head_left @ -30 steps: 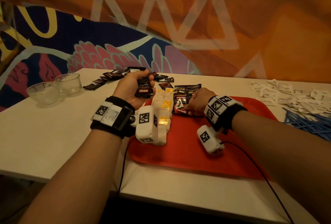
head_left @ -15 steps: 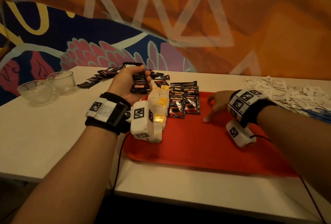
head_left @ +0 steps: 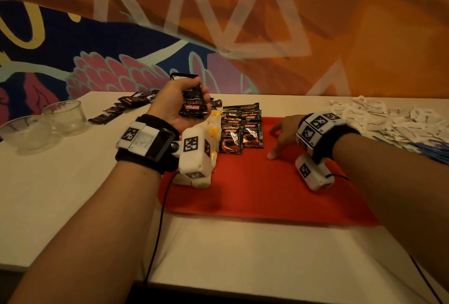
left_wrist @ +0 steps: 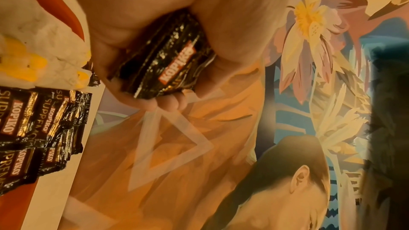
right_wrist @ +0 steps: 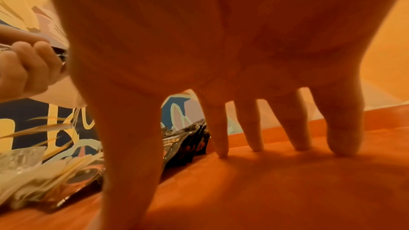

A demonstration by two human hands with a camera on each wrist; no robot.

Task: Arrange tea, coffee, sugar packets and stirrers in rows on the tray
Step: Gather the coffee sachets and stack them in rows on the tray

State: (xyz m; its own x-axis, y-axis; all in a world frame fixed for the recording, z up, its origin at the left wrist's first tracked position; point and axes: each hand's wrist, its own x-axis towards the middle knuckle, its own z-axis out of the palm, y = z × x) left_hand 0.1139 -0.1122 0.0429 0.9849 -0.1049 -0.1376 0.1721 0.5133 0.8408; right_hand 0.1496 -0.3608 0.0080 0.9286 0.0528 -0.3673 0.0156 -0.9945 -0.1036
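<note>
White table (head_left: 60,194) carries one red tray (head_left: 255,194), two glass bowls (head_left: 64,115) far left of the fingers. Sugar packets (head_left: 379,115) heaped beyond the right hand, too many to count, blue stirrers (head_left: 435,148) beside them. Two overlapping columns of coffee packets (head_left: 240,128) on the tray, tea bags (head_left: 213,131) just left. Left hand (head_left: 177,107) curled round a stack of coffee sachets (left_wrist: 168,62), count unclear. Right hand (head_left: 284,133) spread, fingertips (right_wrist: 343,146) on bare tray, holding nothing
</note>
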